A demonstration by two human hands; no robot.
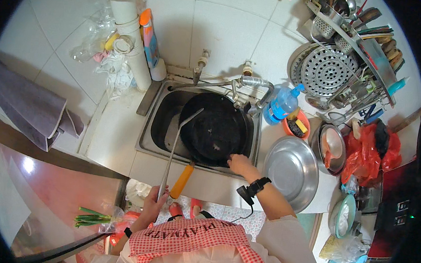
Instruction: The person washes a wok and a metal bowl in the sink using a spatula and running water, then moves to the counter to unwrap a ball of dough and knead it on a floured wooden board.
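Observation:
A large black wok or frying pan rests in the stainless steel sink, its orange handle pointing over the front edge. My left hand is closed around the lower end of a long metal utensil, whose bent tip lies over the pan's left part. My right hand is at the pan's lower right rim, fingers curled; whether it grips the rim cannot be told. The faucet stands behind the pan, at the right.
Right of the sink are a metal basin, a blue soap bottle, an orange bowl with a sponge and nested bowls. A utensil rack hangs at upper right. Green onions lie at lower left.

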